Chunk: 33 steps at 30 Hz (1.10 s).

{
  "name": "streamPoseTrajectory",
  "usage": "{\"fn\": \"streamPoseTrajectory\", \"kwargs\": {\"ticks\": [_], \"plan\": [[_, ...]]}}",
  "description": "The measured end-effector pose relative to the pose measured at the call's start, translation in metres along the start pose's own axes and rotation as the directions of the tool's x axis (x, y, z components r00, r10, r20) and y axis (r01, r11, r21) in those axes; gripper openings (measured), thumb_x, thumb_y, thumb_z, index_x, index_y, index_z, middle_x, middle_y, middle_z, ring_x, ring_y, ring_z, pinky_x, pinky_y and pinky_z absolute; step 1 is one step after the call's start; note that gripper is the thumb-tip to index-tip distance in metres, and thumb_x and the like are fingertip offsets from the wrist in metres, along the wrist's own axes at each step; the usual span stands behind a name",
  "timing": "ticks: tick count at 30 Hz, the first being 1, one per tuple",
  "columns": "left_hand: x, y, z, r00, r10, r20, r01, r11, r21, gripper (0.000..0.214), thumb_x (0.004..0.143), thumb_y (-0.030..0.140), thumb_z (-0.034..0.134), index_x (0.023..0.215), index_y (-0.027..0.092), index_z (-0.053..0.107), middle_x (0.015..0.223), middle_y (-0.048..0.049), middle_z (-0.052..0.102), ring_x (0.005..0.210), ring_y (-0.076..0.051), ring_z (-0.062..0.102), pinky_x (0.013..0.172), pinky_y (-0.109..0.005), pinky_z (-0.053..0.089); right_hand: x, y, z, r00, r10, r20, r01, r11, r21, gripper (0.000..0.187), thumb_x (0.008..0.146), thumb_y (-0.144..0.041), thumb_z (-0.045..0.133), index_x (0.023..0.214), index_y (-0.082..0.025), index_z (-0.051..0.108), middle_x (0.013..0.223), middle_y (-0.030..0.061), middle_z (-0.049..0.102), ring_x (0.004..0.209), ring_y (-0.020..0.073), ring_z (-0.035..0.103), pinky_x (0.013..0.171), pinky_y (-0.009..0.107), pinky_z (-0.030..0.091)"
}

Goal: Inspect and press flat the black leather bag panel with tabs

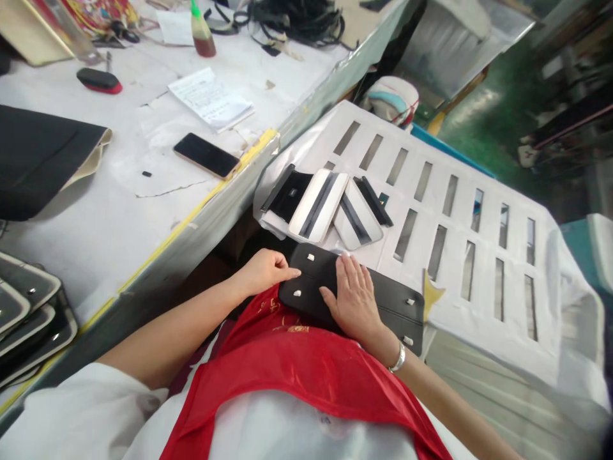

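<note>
A long black panel (397, 291) with rounded corners lies across my lap, with small white tabs near its corners. My right hand (354, 297) rests flat on the middle of it, fingers stretched out and thumb apart. At the panel's left end is my left hand (271, 271), its fingers curled in and thumb pressed against them. The thumb tip overlaps the panel's edge; whatever the fingers may pinch is hidden. Just beyond the panel lie two white pieces with dark stripes (318, 204) and black flaps.
A white slotted plastic surface (431, 172) extends to the right. On the white table (158, 134) at left are a phone (205, 155), a notepad (211, 99), a green-tipped bottle (202, 35), a red-and-black brush (99, 81) and black material (43, 156). Stacked black panels (33, 313) stand lower left.
</note>
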<state>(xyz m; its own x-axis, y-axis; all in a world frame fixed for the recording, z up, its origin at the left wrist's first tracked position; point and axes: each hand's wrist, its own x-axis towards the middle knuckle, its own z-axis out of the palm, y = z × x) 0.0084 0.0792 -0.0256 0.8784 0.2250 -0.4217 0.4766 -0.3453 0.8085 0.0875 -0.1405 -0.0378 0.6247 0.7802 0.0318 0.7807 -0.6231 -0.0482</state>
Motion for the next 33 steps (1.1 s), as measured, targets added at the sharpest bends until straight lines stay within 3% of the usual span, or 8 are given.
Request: {"fn": "streamPoseTrajectory", "kwargs": {"ticks": [7,12,22,24,27,29,33], "plan": [[-0.003,-0.001,0.012,0.996,-0.004,-0.09,0.003,1.0,-0.015,0.037,0.075,0.048,0.062,0.059,0.015,0.055,0.056,0.0012,0.055,0.053,-0.011,0.046,0.051,-0.024,0.033,0.017,-0.014,-0.005,0.996,-0.087,0.02,0.086,0.995,0.047,0.067,0.088,-0.05,0.046,0.14,-0.008,0.04,0.149,0.0127,0.033,0.138,0.0286,0.025,0.113,0.047,0.022],[-0.002,-0.002,0.015,0.992,0.064,-0.106,-0.059,0.997,0.057,0.035,0.082,0.041,0.055,0.058,0.017,0.048,0.058,0.0022,0.052,0.055,-0.011,0.046,0.055,-0.025,0.033,0.021,-0.014,-0.003,0.988,-0.148,0.045,0.146,0.988,0.051,0.069,0.089,-0.055,0.042,0.141,-0.01,0.038,0.15,0.0106,0.03,0.139,0.0283,0.023,0.113,0.047,0.021],[0.007,-0.007,0.007,0.99,0.136,-0.041,-0.131,0.986,0.099,0.033,0.083,0.037,0.051,0.058,0.017,0.042,0.057,0.003,0.047,0.054,-0.01,0.042,0.053,-0.024,0.031,0.027,-0.018,0.004,0.987,-0.157,0.043,0.155,0.986,0.062,0.072,0.089,-0.057,0.039,0.141,-0.009,0.038,0.151,0.011,0.027,0.14,0.0303,0.019,0.113,0.049,0.019],[0.009,-0.009,0.005,0.994,0.109,-0.001,-0.109,0.993,0.042,0.034,0.082,0.04,0.051,0.059,0.018,0.041,0.055,0.0038,0.045,0.051,-0.01,0.042,0.05,-0.023,0.031,0.027,-0.019,0.003,0.987,-0.152,0.051,0.149,0.986,0.07,0.072,0.088,-0.057,0.039,0.142,-0.009,0.037,0.152,0.0111,0.026,0.14,0.0304,0.019,0.113,0.049,0.019],[0.014,-0.012,0.003,0.991,-0.004,0.134,0.031,0.978,-0.205,0.038,0.082,0.052,0.049,0.065,0.019,0.039,0.055,0.0058,0.044,0.045,-0.01,0.046,0.044,-0.022,0.034,0.027,-0.02,0.0,0.988,-0.143,0.06,0.138,0.987,0.08,0.071,0.088,-0.056,0.04,0.141,-0.009,0.038,0.151,0.0114,0.027,0.14,0.0306,0.02,0.113,0.049,0.019],[0.017,-0.012,0.003,0.982,-0.052,0.181,0.1,0.958,-0.268,0.043,0.081,0.06,0.046,0.067,0.02,0.038,0.053,0.0062,0.045,0.041,-0.011,0.048,0.04,-0.022,0.035,0.026,-0.021,-0.002,0.989,-0.136,0.059,0.131,0.988,0.088,0.07,0.088,-0.055,0.041,0.141,-0.009,0.038,0.151,0.0113,0.028,0.14,0.0304,0.021,0.113,0.049,0.019],[0.016,-0.003,0.001,0.997,-0.012,0.074,0.013,1.0,-0.009,0.043,0.08,0.057,0.052,0.064,0.019,0.04,0.049,0.0051,0.046,0.039,-0.009,0.044,0.039,-0.021,0.031,0.024,-0.021,-0.002,0.99,-0.129,0.056,0.123,0.987,0.099,0.07,0.088,-0.054,0.042,0.142,-0.009,0.037,0.151,0.0109,0.028,0.14,0.0295,0.02,0.114,0.048,0.017]]}}
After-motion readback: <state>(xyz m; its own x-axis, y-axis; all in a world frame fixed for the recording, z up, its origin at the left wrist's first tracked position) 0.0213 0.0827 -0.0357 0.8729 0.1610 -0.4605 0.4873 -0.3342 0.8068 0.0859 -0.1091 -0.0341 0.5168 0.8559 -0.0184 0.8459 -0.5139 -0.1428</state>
